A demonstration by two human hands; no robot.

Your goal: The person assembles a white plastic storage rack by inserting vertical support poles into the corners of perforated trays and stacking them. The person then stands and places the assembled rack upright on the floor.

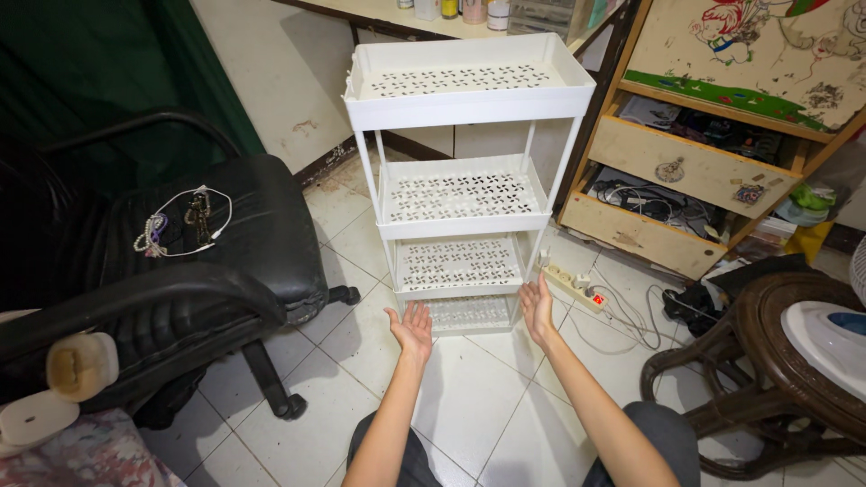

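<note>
A tall white plastic shelf rack with four tiers (465, 185) stands upright on the pale tiled floor (469, 406), directly in front of the seated person. Each tier is a shallow rectangular tray with a raised rim and a base pierced by a repeating pattern of small petal-shaped slots. Slim white posts at the corners join the tiers. Seen from above, the top tray looks widest, and the lower ones appear smaller as they near the floor. All four trays are bare.

The person's left hand (413, 329) is held out low in front of the bottom tier, palm turned up, fingers spread and loosely open, gripping nothing. It lies near the front edge of the lowest tray but apart from it. The right hand (538, 308) is also open, fingers straight and together, palm facing inward toward the rack's lower right post; whether the fingertips touch the post cannot be told. Neither hand holds anything.

To the left stands a black padded office chair on castors (180, 261), with a coiled white cable and a bunch of keys (185, 221) lying on its seat. Just right of the rack's foot, a white power strip with a red switch light (573, 284) lies on the floor, its cords trailing toward a slanted wooden shelf unit (667, 162) filled with tangled cables. A dark round wicker stool (776, 379) sits at the far right.
</note>
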